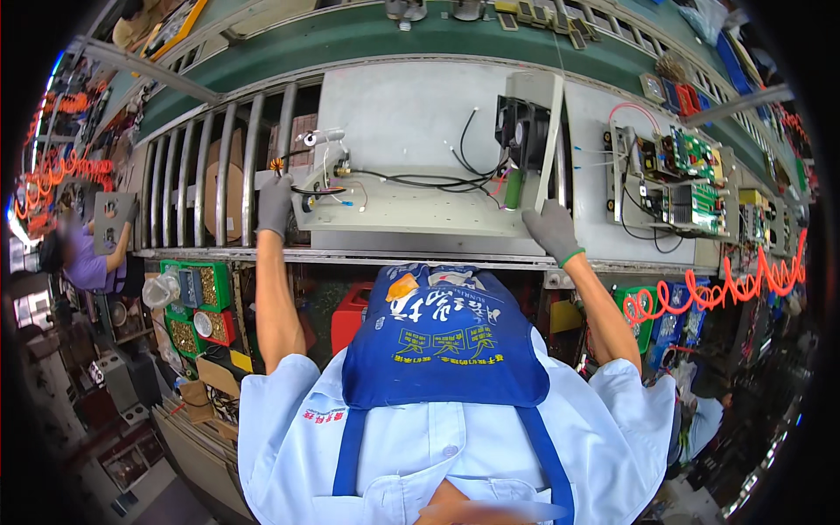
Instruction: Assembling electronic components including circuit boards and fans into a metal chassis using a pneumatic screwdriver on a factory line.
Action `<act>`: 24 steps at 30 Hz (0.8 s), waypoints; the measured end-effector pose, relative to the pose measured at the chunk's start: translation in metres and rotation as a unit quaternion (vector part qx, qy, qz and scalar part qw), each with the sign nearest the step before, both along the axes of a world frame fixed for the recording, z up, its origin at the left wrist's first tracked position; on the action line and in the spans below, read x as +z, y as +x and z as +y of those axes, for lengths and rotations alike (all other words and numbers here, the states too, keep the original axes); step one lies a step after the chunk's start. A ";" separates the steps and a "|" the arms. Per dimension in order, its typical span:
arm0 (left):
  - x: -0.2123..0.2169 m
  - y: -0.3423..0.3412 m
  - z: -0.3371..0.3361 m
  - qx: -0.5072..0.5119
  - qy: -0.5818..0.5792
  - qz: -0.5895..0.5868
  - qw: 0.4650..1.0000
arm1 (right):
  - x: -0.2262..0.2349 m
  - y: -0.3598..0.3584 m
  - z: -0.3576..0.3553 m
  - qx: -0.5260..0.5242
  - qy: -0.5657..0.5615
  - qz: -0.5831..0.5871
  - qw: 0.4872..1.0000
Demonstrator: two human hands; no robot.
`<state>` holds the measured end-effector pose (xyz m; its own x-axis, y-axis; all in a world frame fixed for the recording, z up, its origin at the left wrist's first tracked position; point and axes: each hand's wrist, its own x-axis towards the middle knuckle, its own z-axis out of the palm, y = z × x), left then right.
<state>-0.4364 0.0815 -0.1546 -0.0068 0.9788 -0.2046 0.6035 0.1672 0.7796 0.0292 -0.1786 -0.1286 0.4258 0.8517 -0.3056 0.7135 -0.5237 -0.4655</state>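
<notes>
A pale grey sheet-metal chassis (420, 210) lies in front of me, with a tall end panel (553, 131) standing at its right. A black fan (530, 136) is mounted inside that panel, and a green cylinder (513, 189) stands below it. Black cables (429, 182) stretch across the chassis floor. My left hand (275, 206), in a grey glove, is closed at the chassis's left end, beside a small orange-and-black coil (277, 164) and loose wires. Gripping the near right corner is my gloved right hand (553, 233). Its fingertips are partly hidden by the metal.
Under the chassis is a white board (394, 96) on a roller conveyor (203, 175). Another chassis with green circuit boards (696, 188) sits to the right. A coiled orange air hose (700, 297) hangs nearby. Bins of screws (206, 284) stand at lower left. A co-worker (92, 254) is farther left.
</notes>
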 end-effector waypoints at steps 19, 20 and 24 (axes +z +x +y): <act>-0.077 0.031 0.100 -0.112 -0.200 -0.140 0.963 | 0.046 -0.020 0.050 0.326 0.001 -0.111 0.939; -0.081 0.037 0.101 -0.123 -0.184 -0.139 0.965 | 0.034 -0.025 0.067 0.364 -0.143 -0.108 0.914; -0.102 0.053 0.098 -0.212 -0.259 -0.051 0.941 | -0.007 -0.045 0.090 0.482 -0.339 -0.062 0.806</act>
